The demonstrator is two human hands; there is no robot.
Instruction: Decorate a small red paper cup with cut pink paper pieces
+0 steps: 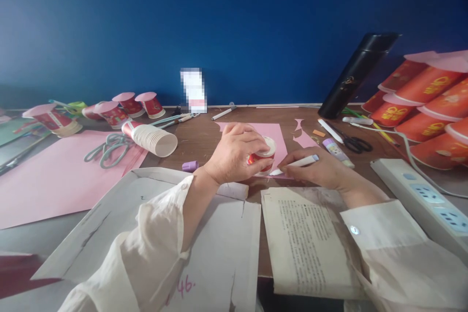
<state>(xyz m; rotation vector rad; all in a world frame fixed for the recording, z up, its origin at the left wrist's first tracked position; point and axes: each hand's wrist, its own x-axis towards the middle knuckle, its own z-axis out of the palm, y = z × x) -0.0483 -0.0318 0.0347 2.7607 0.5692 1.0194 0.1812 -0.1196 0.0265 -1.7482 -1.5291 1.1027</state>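
Observation:
My left hand is closed around a red paper cup, which stands on a sheet of pink paper. Between the fingers of my right hand is a white marker pen, its tip close to the base of the cup at the paper. I cannot tell whether the tip touches the paper. Cut pink scraps lie just beyond my right hand. A purple pen cap or small tube rests left of my left wrist.
Stacked red cups, a black bottle, scissors, a glue stick and a power strip are on the right. Nested paper cups, grey cord and large pink paper lie left. A printed booklet is in front.

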